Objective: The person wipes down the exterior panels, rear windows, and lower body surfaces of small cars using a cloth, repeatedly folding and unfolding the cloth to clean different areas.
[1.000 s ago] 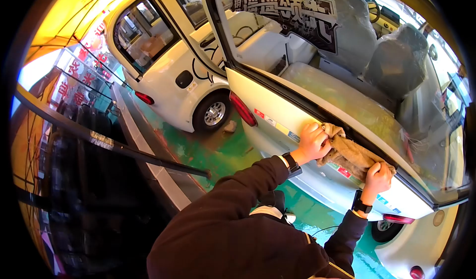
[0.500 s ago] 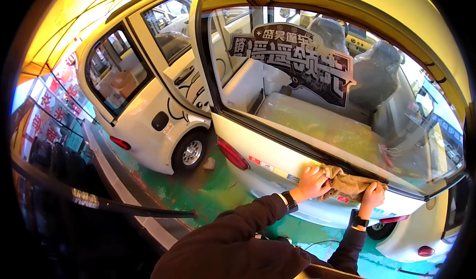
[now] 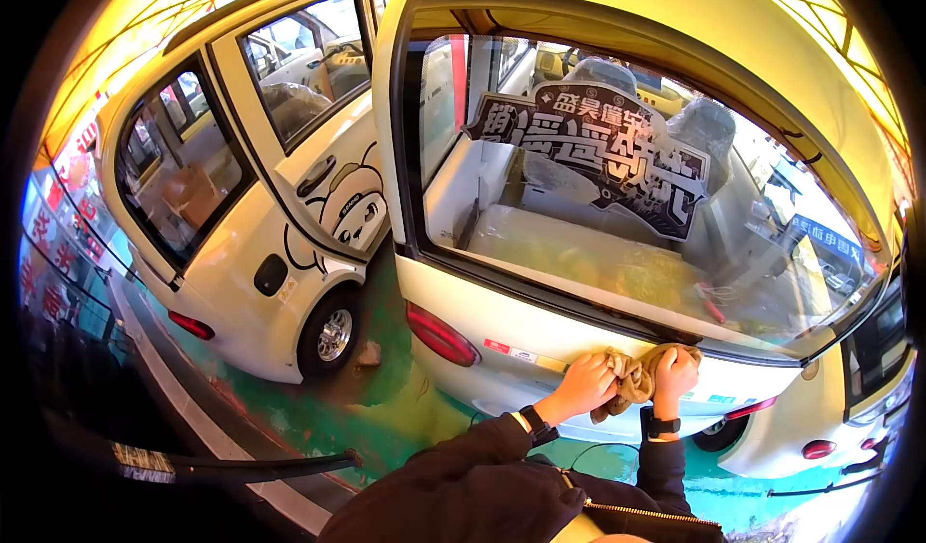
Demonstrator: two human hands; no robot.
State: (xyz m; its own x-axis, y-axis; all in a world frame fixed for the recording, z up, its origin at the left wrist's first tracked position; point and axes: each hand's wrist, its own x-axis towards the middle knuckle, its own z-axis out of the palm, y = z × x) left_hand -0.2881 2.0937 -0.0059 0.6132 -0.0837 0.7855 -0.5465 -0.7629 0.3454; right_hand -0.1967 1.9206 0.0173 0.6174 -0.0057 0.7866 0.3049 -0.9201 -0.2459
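Observation:
My left hand (image 3: 590,385) grips one end of a bunched brown cloth (image 3: 631,379) at the rear of a white vehicle (image 3: 521,323). The cloth's other end is in my right hand (image 3: 676,373), close beside the left, just under the black lower edge of the rear window. Both hands have their fingers closed on the fabric. Small coloured stickers (image 3: 509,351) show on the white panel left of my hands. A red tail light (image 3: 441,335) sits farther left.
Another white vehicle (image 3: 231,312) with a cartoon face stands at the left, its rear wheel (image 3: 333,335) on the green floor (image 3: 386,418). A dark bar (image 3: 260,468) crosses the lower left. A third vehicle (image 3: 786,427) is at the right.
My hands have come closer together, and the cloth between them is now bunched instead of stretched. The view has tilted up, showing more of the rear window and yellow canopy.

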